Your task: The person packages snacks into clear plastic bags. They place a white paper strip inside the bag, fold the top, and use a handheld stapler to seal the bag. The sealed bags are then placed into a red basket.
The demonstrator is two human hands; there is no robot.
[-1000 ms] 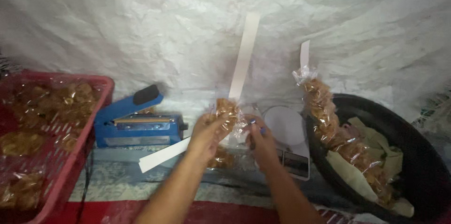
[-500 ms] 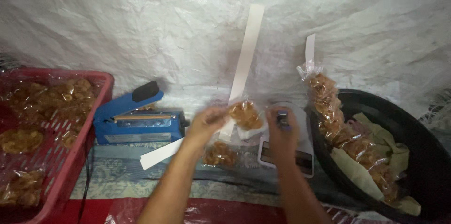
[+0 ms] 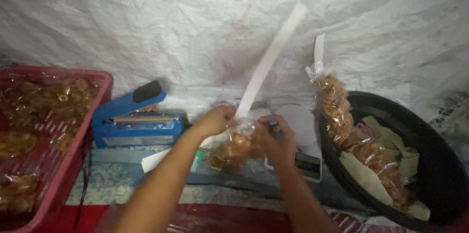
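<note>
I see the packing well along: a red crate (image 3: 73, 155) at the left edge of the work surface already holds many sealed snack bags, and a long strip of filled packets (image 3: 351, 135) hangs from the wall down into the black basin (image 3: 439, 164) at the right. Loose snacks seem to remain in that basin on a cloth, so I judge more bags are left to do.

My left hand (image 3: 215, 120) is closed around the top of a small clear snack bag (image 3: 234, 147), beside a long white strip (image 3: 268, 62) that rises toward the wall. My right hand (image 3: 278, 142) curls against the bag's right side, fingers pressed in, with a small dark object in them. The bag sits mid-surface, between the blue heat sealer (image 3: 137, 120) and the white scale (image 3: 305, 150).
</note>
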